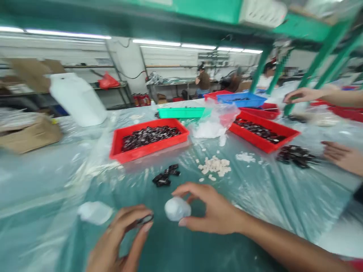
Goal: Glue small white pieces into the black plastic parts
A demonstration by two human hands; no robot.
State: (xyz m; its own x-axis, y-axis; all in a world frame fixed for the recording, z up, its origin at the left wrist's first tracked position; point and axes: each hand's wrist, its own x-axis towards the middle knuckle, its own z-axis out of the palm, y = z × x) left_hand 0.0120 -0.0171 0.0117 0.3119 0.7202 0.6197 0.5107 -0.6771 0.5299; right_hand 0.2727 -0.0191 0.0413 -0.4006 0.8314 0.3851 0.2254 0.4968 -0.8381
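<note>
The left hand [124,238] pinches a small dark ring-shaped part [145,219] between thumb and forefinger, held raised off the surface, apparently so it stays within reach of the other hand. The right hand [211,211] closes thumb and fingers around a small white wad [177,208], seemingly a soft pad or filmy bag; the blur prevents firmer identification. The two items sit just beside each other, not touching.

All positions below are given from the near red tray [117,145]. This tray holds a heap of dark parts. Just in front of it lies a small loose cluster of dark parts [166,175], near the working hands and plausibly set out as ready stock. To its right front sits a scatter of white pieces [215,165]. Directly to its right, a crumpled clear bag [214,122]; beyond that, a second red tray [263,132] of dark parts. Behind it, a green tray [181,112]. To its left, a cardboard box [28,134] and a white container [76,98].

A co-worker's hand [342,155] rests far right, beside another dark pile [296,155].

The table [269,196] is green, covered in wrinkled clear plastic sheeting. The room is a workshop with strip lighting, green frame posts and shelving along the back wall.
</note>
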